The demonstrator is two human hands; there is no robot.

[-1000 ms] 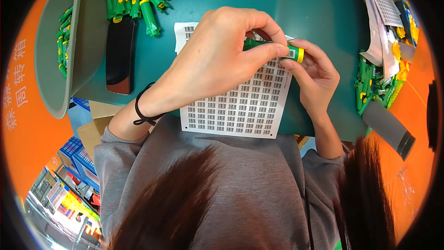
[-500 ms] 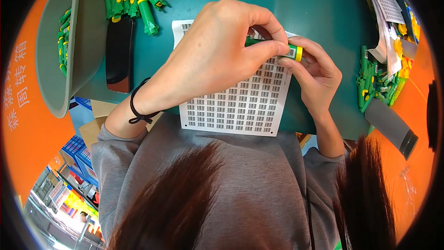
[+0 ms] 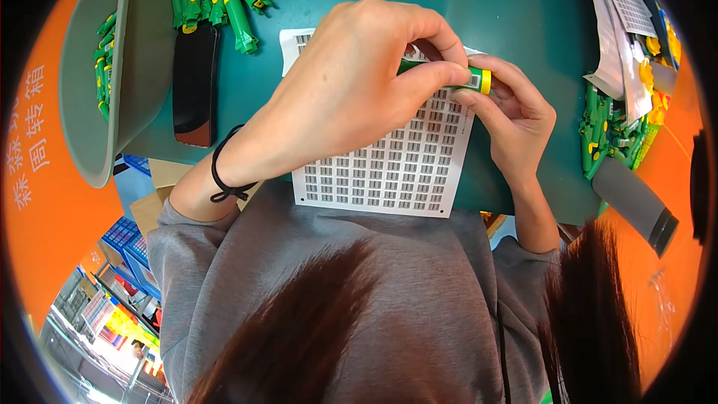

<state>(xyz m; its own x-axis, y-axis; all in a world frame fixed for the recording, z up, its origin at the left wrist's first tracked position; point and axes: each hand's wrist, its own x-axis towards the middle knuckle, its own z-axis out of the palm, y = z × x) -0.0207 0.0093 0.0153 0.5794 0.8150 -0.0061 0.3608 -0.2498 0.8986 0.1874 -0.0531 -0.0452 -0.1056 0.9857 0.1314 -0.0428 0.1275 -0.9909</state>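
Note:
Above a white sheet of barcode labels [image 3: 374, 176], both hands meet at a small green tube with a yellow end [image 3: 486, 81]. My left hand [image 3: 366, 67] reaches across the sheet, thumb and forefinger pinched on the tube's side beside a small barcode label [image 3: 473, 81]. My right hand [image 3: 520, 116] grips the tube near its yellow end between thumb and fingers. The tube lies roughly level; my left hand hides its other end. Part of the sheet is covered by my left hand and forearm.
Many green tubes with yellow ends [image 3: 239, 22] lie piled at the far left. A grey-green bin [image 3: 142, 52] with more tubes stands left, beside a black phone [image 3: 196, 86]. At right are more green tubes [image 3: 594, 123], label sheets [image 3: 602, 37] and a dark grey cylindrical object [image 3: 636, 202].
Both hands stay on the tube, almost in place. My left thumb still presses at the label; the view has shifted very slightly.

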